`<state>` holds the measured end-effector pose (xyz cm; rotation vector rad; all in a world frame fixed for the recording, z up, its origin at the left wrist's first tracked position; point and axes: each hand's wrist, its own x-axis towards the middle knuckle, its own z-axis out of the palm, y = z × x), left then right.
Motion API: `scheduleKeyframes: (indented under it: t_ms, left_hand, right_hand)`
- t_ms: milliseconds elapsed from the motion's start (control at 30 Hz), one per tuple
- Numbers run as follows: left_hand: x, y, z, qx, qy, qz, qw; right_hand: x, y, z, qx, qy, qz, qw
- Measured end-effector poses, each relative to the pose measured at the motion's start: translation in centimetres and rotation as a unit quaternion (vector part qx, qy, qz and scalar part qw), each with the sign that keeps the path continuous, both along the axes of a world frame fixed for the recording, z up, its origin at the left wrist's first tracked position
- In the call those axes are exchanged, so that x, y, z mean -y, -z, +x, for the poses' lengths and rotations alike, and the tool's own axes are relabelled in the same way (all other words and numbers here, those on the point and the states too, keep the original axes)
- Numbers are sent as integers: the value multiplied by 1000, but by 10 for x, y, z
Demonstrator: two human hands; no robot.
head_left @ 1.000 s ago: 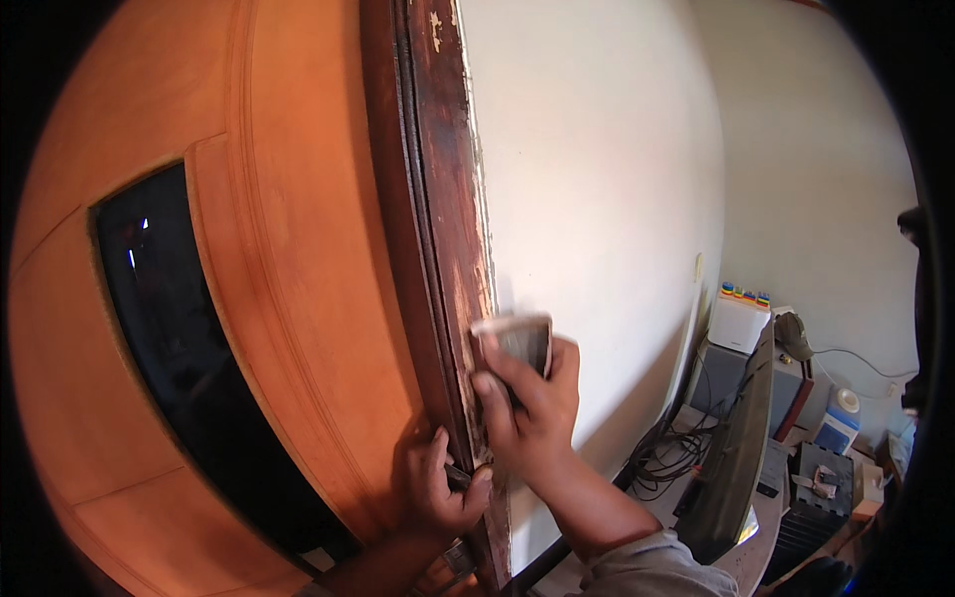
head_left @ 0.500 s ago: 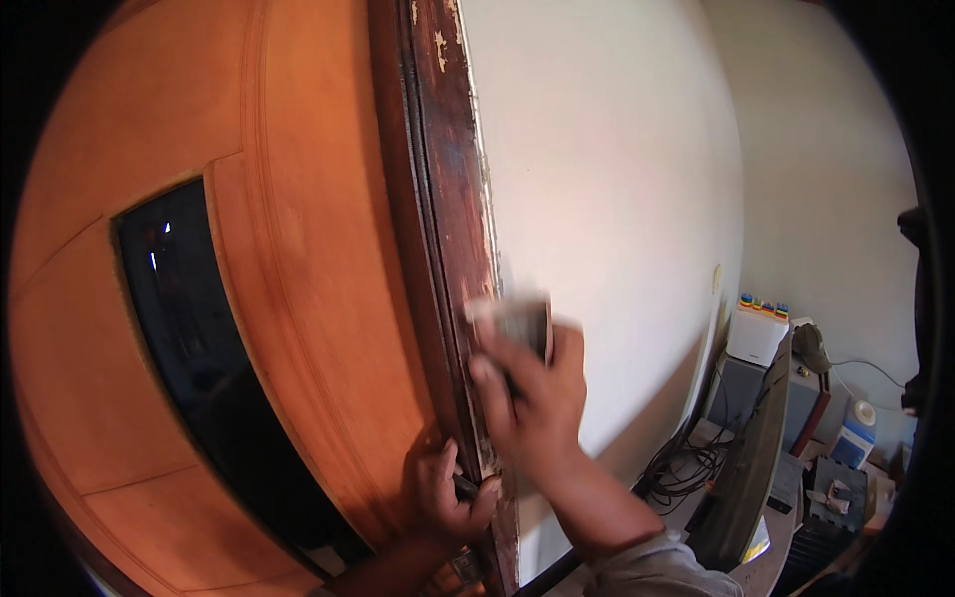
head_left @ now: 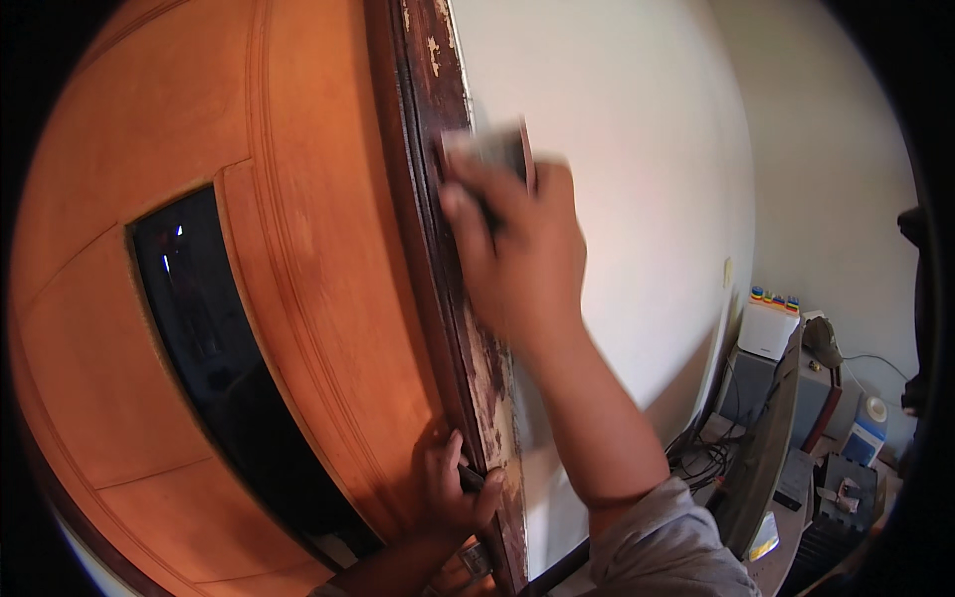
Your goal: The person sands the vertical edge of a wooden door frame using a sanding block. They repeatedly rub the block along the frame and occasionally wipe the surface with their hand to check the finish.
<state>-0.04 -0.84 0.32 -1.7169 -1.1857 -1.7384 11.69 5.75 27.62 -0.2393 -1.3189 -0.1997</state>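
Observation:
A dark brown door frame (head_left: 430,109) runs up the middle, its paint chipped to pale wood in patches. My right hand (head_left: 527,239) is closed round a folded piece of sandpaper (head_left: 502,149), blurred by motion, and lays it against the upper part of the frame. Lower down, my left hand (head_left: 460,488) grips the frame's edge, fingers on the door side and thumb on the front face. Something small and dark shows between that thumb and fingers; I cannot make out what it is.
An orange-brown door (head_left: 318,249) with a dark glass panel (head_left: 229,338) lies left, a white wall (head_left: 637,169) right. At lower right are a monitor (head_left: 761,448), black cables (head_left: 701,463), a white box (head_left: 768,328) and a blue-labelled bottle (head_left: 863,433).
My right hand has slid up the frame with the sandpaper, uncovering worn wood below it. My left hand keeps its grip on the frame. The view has shifted slightly.

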Motion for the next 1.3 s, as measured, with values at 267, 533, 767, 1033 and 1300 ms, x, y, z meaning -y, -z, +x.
scheduleKeyframes:
  t_ms: [267,533,767,1033,1300]
  left_hand:
    - [2,-4,-1,-32,-38,-2,999]
    - [-2,8,-7,-43,-46,32,998]
    - [4,5,-1,-13,-38,8,999]
    - [19,-11,-4,-101,-96,-21,990]
    - [38,-107,3,-48,-61,19,997]
  right_hand:
    - [21,137,22,24,-76,-52,995]
    - [4,-31,-4,11,-25,-49,998]
    - [19,68,8,57,-52,-89,993]
    - [34,257,53,80,-189,-261,943]
    - [50,365,70,113,-234,-397,880]
